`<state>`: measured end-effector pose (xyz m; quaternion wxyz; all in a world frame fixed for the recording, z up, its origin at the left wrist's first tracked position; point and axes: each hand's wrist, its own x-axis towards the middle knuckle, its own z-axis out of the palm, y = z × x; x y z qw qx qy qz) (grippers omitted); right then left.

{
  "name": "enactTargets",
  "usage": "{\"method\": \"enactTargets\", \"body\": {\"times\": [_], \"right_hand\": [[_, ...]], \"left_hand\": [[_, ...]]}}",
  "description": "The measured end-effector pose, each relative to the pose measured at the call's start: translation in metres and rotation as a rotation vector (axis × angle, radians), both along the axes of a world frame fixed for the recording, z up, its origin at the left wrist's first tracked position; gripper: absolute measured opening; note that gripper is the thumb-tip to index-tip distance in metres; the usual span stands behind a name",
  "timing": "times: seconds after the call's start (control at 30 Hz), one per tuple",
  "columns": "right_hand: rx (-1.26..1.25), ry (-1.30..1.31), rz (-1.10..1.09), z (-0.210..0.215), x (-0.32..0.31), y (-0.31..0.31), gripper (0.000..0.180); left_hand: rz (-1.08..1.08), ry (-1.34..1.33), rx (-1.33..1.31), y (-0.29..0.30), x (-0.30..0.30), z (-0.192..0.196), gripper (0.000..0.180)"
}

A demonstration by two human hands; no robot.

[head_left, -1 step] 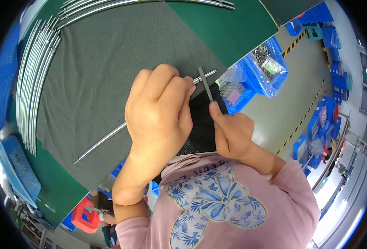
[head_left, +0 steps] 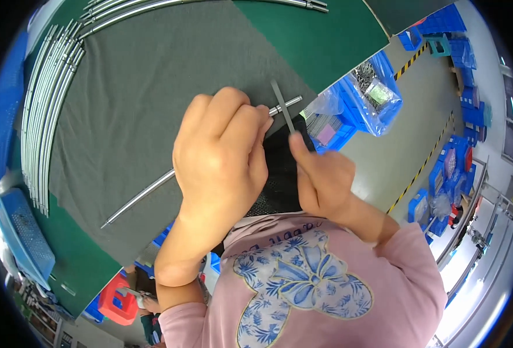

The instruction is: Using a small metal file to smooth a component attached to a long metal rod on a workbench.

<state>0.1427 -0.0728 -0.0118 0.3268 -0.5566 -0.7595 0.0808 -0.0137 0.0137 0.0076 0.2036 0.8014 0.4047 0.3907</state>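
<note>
My left hand (head_left: 217, 153) is closed around a thin shiny metal rod (head_left: 137, 200) and hides its middle. The rod slants over the grey cloth (head_left: 146, 87), its near-left end low and its other end sticking out to the right past my fingers. My right hand (head_left: 326, 180) is closed on a narrow flat grey file (head_left: 280, 95), thumb along it. The file crosses the rod's right end close to my left fingertips. Motion blurs the file's tip and my right hand slightly.
Many similar rods (head_left: 50, 116) lie bundled at the table's left, more (head_left: 169, 7) along the far edge. A blue perforated basket (head_left: 30, 232) stands at left. Blue bins (head_left: 378, 93) with metal parts sit beyond the table's right edge. Another person's hand (head_left: 150, 304) shows beside a red stool (head_left: 117, 298).
My right hand has pushed the file a little forward and to the left across the rod. My left hand and the rod have barely shifted.
</note>
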Motion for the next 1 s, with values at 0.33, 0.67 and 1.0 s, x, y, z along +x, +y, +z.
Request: {"method": "enactTargets", "body": {"times": [0.33, 0.67, 1.0], "right_hand": [[0.057, -0.047, 0.026, 0.000, -0.001, 0.015, 0.046], [0.076, -0.032, 0.069, 0.001, 0.002, 0.027, 0.047], [0.002, -0.013, 0.063, 0.019, 0.005, 0.022, 0.048]], "left_hand": [[0.006, 0.006, 0.024, 0.000, 0.000, -0.001, 0.014], [-0.006, -0.004, 0.012, 0.000, 0.000, 0.001, 0.017], [-0.005, -0.015, 0.009, 0.000, 0.000, 0.001, 0.020]]}}
